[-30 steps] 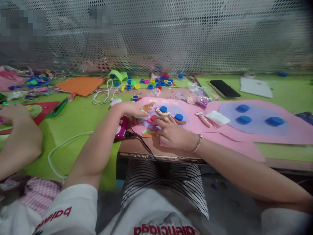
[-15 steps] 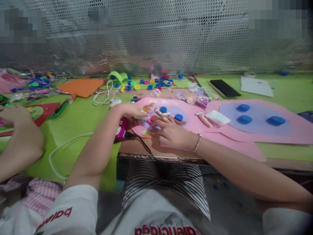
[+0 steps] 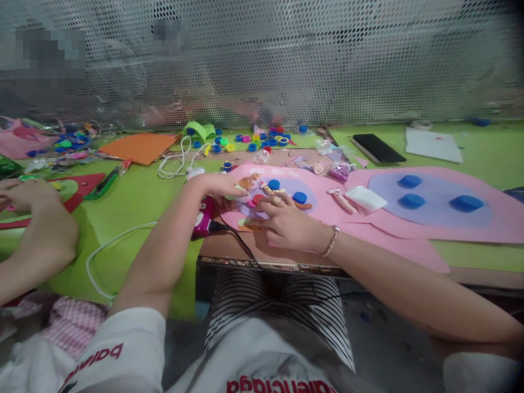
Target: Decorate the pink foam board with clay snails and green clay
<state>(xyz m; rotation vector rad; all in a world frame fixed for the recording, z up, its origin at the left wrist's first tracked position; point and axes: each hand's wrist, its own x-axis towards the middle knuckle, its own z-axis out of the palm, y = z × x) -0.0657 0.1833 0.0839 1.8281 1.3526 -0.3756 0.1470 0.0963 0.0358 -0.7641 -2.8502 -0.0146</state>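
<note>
- Over the last second the hands have hardly moved; the right fingers seem to have shifted only slightly, which suggests close work in one spot.
- That spot is the left part of the pink paper cutout (image 3: 323, 189), the landmark here, lying flat on the table.
- Left hand (image 3: 220, 186): at the cutout's left edge, fingers bent and bunched; whether they grip anything, I cannot tell.
- Right hand (image 3: 290, 222): over the cutout's near side, fingers slightly spread and curled; their tips are too blurred to show a grip.
- On the cutout, beside the right fingers: a blue bottle cap (image 3: 300, 197), a red cap (image 3: 258, 200) and a cream figurine (image 3: 272, 189).
- Containers: beyond the cutout's far right edge, a clear packet (image 3: 340, 171) with something purple inside; at its right side, a white packet (image 3: 366, 198), contents hidden.
</note>
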